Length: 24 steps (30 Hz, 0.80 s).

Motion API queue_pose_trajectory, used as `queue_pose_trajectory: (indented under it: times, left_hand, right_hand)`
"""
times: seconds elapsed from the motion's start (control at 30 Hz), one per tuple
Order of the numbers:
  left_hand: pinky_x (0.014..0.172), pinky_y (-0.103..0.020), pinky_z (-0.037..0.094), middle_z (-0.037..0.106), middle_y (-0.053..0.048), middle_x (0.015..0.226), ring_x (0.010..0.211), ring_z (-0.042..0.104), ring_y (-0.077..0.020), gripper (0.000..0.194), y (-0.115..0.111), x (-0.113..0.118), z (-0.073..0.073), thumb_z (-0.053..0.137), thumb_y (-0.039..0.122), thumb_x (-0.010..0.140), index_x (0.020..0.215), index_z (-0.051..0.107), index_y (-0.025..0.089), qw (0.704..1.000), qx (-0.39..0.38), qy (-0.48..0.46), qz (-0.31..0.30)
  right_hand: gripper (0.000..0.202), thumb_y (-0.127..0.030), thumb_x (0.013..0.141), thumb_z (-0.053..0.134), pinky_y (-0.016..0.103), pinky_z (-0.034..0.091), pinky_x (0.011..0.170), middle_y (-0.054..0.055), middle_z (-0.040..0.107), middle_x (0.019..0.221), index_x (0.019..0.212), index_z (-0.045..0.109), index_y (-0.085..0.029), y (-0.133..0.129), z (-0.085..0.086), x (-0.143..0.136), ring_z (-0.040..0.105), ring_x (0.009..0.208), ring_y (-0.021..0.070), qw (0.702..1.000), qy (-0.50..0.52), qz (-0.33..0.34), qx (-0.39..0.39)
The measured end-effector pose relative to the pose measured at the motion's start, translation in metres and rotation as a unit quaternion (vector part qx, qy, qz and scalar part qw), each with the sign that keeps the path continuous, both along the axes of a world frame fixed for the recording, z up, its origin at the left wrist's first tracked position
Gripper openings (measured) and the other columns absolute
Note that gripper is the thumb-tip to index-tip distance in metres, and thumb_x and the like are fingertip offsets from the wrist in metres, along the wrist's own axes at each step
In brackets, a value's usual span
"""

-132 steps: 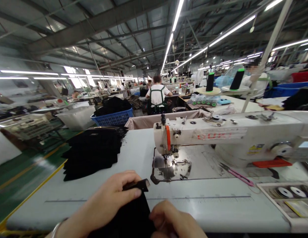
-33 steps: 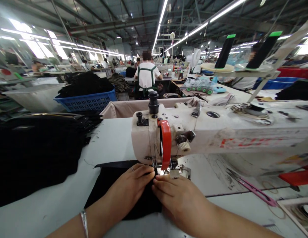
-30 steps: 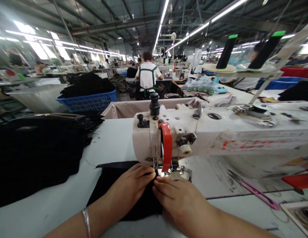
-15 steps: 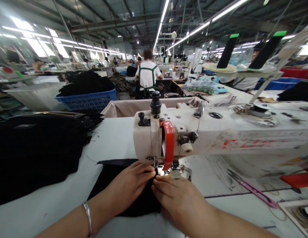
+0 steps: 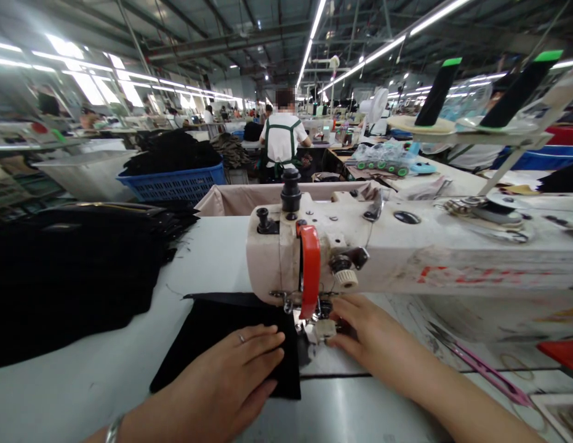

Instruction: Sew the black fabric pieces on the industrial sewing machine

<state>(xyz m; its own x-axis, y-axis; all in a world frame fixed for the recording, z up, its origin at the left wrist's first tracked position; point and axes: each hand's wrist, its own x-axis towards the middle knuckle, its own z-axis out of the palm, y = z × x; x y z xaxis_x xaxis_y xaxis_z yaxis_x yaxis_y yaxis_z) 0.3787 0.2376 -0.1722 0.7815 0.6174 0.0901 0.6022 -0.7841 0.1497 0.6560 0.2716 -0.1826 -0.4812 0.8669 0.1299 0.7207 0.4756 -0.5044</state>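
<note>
A black fabric piece (image 5: 212, 335) lies flat on the white table, its far edge under the head of the cream sewing machine (image 5: 406, 252). My left hand (image 5: 231, 375) rests palm down on the cloth, fingers spread toward the needle. My right hand (image 5: 369, 329) reaches in from the right, its fingertips touching the presser foot area (image 5: 320, 323) just right of the red guard (image 5: 310, 271). Whether those fingers pinch anything is hidden.
A large pile of black fabric (image 5: 69, 277) covers the table's left side. A blue basket (image 5: 175, 181) of dark cloth stands behind it. Pink thread snips (image 5: 489, 372) lie at the right. Thread cones (image 5: 436, 92) stand above the machine. A person in a white shirt (image 5: 282, 138) works further back.
My right hand left the cloth and moved right, behind the presser foot. My left hand drew back and flattened on the fabric. The cloth lies more spread out.
</note>
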Motion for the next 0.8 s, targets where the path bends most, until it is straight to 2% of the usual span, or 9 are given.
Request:
queue_pose_trajectory:
  times: [0.07, 0.1, 0.2, 0.27, 0.33, 0.43, 0.53, 0.67, 0.8]
  left_hand:
    - [0.104, -0.041, 0.049, 0.058, -0.006, 0.135, 0.124, 0.054, -0.0222, 0.046, -0.002, 0.003, -0.005, 0.048, 0.008, 0.086, 0.130, 0.056, 0.016, 1.000, 0.016, -0.019, 0.020]
    - [0.103, -0.042, 0.049, 0.058, -0.007, 0.135, 0.124, 0.054, -0.0227, 0.050, -0.002, 0.004, -0.008, 0.048, 0.006, 0.082, 0.130, 0.055, 0.016, 0.999, 0.019, -0.030, 0.037]
    - [0.102, -0.045, 0.050, 0.060, -0.007, 0.131, 0.120, 0.056, -0.0238, 0.051, -0.001, 0.006, -0.014, 0.050, 0.007, 0.079, 0.128, 0.054, 0.019, 0.995, 0.018, -0.062, 0.070]
    - [0.102, -0.041, 0.050, 0.062, -0.005, 0.128, 0.117, 0.058, -0.0203, 0.044, 0.001, 0.007, -0.015, 0.047, 0.007, 0.085, 0.127, 0.054, 0.021, 0.993, 0.018, -0.090, 0.071]
    - [0.102, -0.034, 0.050, 0.063, -0.005, 0.126, 0.117, 0.058, -0.0163, 0.043, 0.004, 0.007, -0.014, 0.040, 0.004, 0.089, 0.128, 0.052, 0.021, 0.991, 0.030, -0.117, 0.062]
    - [0.102, -0.029, 0.049, 0.062, -0.007, 0.128, 0.120, 0.056, -0.0150, 0.045, 0.007, 0.009, -0.016, 0.037, 0.000, 0.087, 0.127, 0.051, 0.017, 0.991, 0.062, -0.119, 0.022]
    - [0.108, -0.033, 0.044, 0.061, -0.009, 0.130, 0.122, 0.054, -0.0177, 0.048, 0.006, 0.013, -0.023, 0.040, -0.003, 0.082, 0.126, 0.053, 0.012, 0.995, 0.091, -0.045, -0.013]
    - [0.115, -0.037, 0.034, 0.059, -0.007, 0.133, 0.127, 0.049, -0.0219, 0.049, 0.005, 0.015, -0.028, 0.047, 0.000, 0.079, 0.127, 0.054, 0.010, 0.993, 0.093, 0.057, -0.033]
    - [0.116, -0.037, 0.033, 0.060, -0.007, 0.131, 0.128, 0.047, -0.0214, 0.042, 0.015, 0.016, -0.024, 0.049, 0.001, 0.083, 0.123, 0.058, 0.011, 0.992, 0.094, 0.068, -0.039]
  right_hand:
    - [0.016, -0.008, 0.081, 0.064, 0.036, 0.049, 0.075, 0.005, 0.061, 0.091, 0.092, 0.059, -0.018, 0.002, -0.013, -0.011, 0.058, 0.085, 0.0226, 0.997, -0.015, -0.062, 0.049]
    - [0.013, -0.010, 0.082, 0.064, 0.037, 0.049, 0.075, 0.006, 0.061, 0.091, 0.093, 0.060, -0.017, 0.000, -0.017, -0.015, 0.058, 0.085, 0.0235, 0.995, -0.020, -0.060, 0.075]
    - [0.009, -0.013, 0.087, 0.058, 0.037, 0.048, 0.080, 0.005, 0.063, 0.095, 0.094, 0.062, -0.018, -0.010, -0.013, -0.024, 0.057, 0.091, 0.0230, 0.990, -0.012, 0.076, 0.120]
    - [0.011, -0.014, 0.088, 0.056, 0.035, 0.048, 0.085, 0.003, 0.064, 0.098, 0.094, 0.063, -0.019, -0.019, -0.005, -0.028, 0.058, 0.094, 0.0208, 0.979, 0.006, 0.173, 0.108]
    - [0.013, -0.017, 0.087, 0.057, 0.033, 0.048, 0.089, 0.003, 0.066, 0.101, 0.098, 0.065, -0.019, -0.026, 0.000, -0.032, 0.059, 0.097, 0.0197, 0.971, 0.014, 0.221, 0.088]
    - [0.016, -0.020, 0.085, 0.060, 0.032, 0.049, 0.089, 0.005, 0.068, 0.098, 0.099, 0.068, -0.016, -0.031, 0.000, -0.037, 0.060, 0.095, 0.0204, 0.970, -0.005, 0.229, 0.081]
    - [0.016, -0.023, 0.083, 0.062, 0.033, 0.050, 0.088, 0.005, 0.068, 0.095, 0.096, 0.069, -0.017, -0.029, -0.006, -0.040, 0.061, 0.093, 0.0210, 0.970, -0.019, 0.228, 0.083]
    - [0.016, -0.024, 0.083, 0.062, 0.034, 0.050, 0.088, 0.004, 0.068, 0.093, 0.096, 0.069, -0.018, -0.027, -0.013, -0.042, 0.061, 0.093, 0.0209, 0.969, -0.024, 0.228, 0.097]
    - [0.013, -0.021, 0.084, 0.057, 0.032, 0.051, 0.078, 0.002, 0.067, 0.087, 0.089, 0.069, -0.020, -0.028, -0.016, -0.043, 0.062, 0.087, 0.0195, 0.967, -0.013, 0.214, 0.134]
